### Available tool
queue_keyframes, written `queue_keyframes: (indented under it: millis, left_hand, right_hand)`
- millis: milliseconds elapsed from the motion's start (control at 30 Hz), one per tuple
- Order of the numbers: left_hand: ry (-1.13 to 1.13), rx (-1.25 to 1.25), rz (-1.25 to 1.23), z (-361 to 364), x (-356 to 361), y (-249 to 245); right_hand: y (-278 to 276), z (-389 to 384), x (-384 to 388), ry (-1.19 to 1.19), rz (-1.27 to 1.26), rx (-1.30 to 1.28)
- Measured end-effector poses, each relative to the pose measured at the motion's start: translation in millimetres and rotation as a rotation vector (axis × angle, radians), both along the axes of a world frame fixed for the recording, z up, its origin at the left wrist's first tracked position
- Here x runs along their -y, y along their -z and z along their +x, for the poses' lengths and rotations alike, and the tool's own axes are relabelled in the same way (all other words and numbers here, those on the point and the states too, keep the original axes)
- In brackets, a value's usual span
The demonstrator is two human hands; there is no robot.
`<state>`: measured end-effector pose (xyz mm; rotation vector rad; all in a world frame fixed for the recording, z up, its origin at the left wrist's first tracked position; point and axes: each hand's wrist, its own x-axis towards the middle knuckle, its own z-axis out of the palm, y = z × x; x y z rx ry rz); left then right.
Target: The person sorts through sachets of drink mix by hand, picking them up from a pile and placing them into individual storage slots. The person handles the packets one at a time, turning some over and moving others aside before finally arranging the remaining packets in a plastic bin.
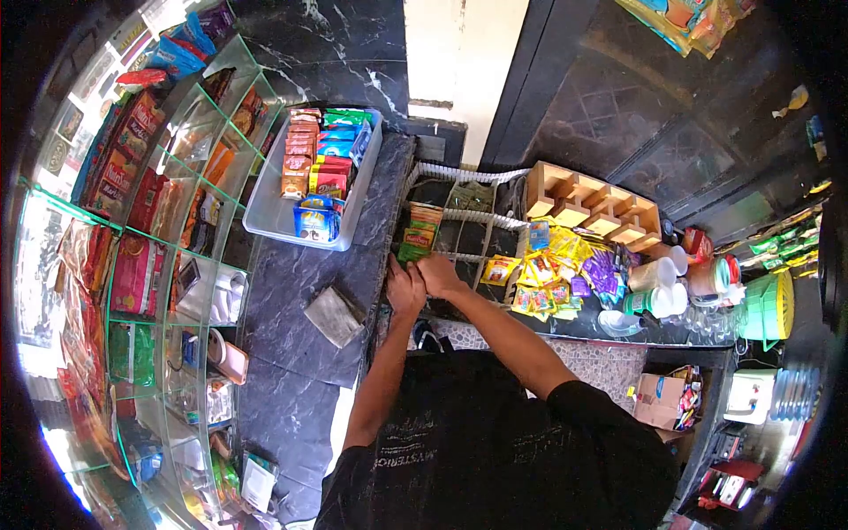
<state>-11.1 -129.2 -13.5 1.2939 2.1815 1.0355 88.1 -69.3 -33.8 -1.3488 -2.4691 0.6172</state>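
My two hands meet at the near left corner of a dark wire rack (470,215) with pale edges. A row of green and orange sachets (419,234) stands in the rack's left compartment, just beyond my fingers. My right hand (440,274) is closed at the lower end of the green sachets and seems to grip them. Beside it, touching, my left hand (406,288) has its fingers curled by the counter's edge. What lies under the left fingers is hidden.
A clear plastic bin (360,225) of sorted sachets and a folded grey cloth (335,316) lie on the black marble counter (291,353). Glass shelves (163,238) of packets line the left. Right are yellow and purple sachets (552,269), a wooden organizer (587,203) and jars (658,274).
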Motion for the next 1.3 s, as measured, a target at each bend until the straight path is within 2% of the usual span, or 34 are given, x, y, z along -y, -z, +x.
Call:
queue_keyframes:
  millis: [133,200,233,300,333,400,433,500,600,733,800,833,900,1000,1100,1233,1300]
  left_hand:
    - [-0.030,0.134,-0.137,-4.9,-8.2,10.1]
    - [-0.040,0.209,-0.202,-11.3,-15.6,13.6]
    - [-0.040,0.208,-0.200,-12.0,-16.6,7.7]
    - [0.010,0.234,-0.301,-14.0,-17.0,-4.0]
    - [0.010,0.233,-0.299,-14.1,-15.2,2.2]
    - [0.136,0.035,-0.091,-14.5,-9.0,22.0]
    - [0.137,0.034,-0.092,-14.2,-8.8,16.7]
    - [0.052,0.254,-0.162,-12.4,-10.3,5.8]
    - [0.011,0.183,-0.144,-9.5,-17.1,17.9]
    - [0.184,0.112,-0.190,-34.6,-34.7,90.8]
    - [0.171,0.054,-0.188,-37.4,-38.8,105.8]
    - [0.174,0.056,-0.191,-35.5,-37.4,96.8]
    - [0.073,0.321,-0.210,-33.0,-37.7,65.4]
    - [0.101,0.392,-0.296,-39.4,-52.8,80.7]
    - [0.107,0.353,-0.354,-27.4,-44.2,24.0]
    - [0.131,0.332,-0.277,-26.8,-44.8,25.9]
    - [0.118,0.368,-0.270,-26.7,-41.7,18.1]
  right_hand:
    - [-7.5,0.8,0.4,0.034,-0.085,0.036]
    - [-16.6,-0.1,-2.1,0.039,-0.222,0.112]
    - [-14.9,0.3,-2.8,0.039,-0.220,0.110]
    - [-11.4,2.0,-4.2,0.151,-0.065,-0.040]
    - [-17.5,3.9,-4.3,0.151,-0.064,-0.041]
    - [-37.2,7.7,-2.2,0.144,-0.118,0.004]
    - [-37.9,8.4,-1.0,0.145,-0.119,0.002]
    - [-39.4,9.5,1.4,0.121,-0.089,-0.010]
    - [-21.1,12.7,-0.4,0.084,-0.018,-0.099]
    - [-29.6,20.9,13.9,0.076,-0.076,-0.071]
    - [-28.7,26.5,32.2,0.083,0.211,-0.151]
    - [-31.7,30.3,40.1,0.086,0.208,-0.148]
    - [-38.1,36.5,51.7,0.079,0.204,-0.171]
    - [-6.5,43.9,51.6,0.020,0.051,-0.121]
    - [-11.2,46.6,47.5,0.001,-0.080,-0.163]
    - [-13.1,44.3,42.6,-0.021,-0.087,-0.216]
    - [-25.0,38.9,43.6,0.100,-0.030,-0.306]
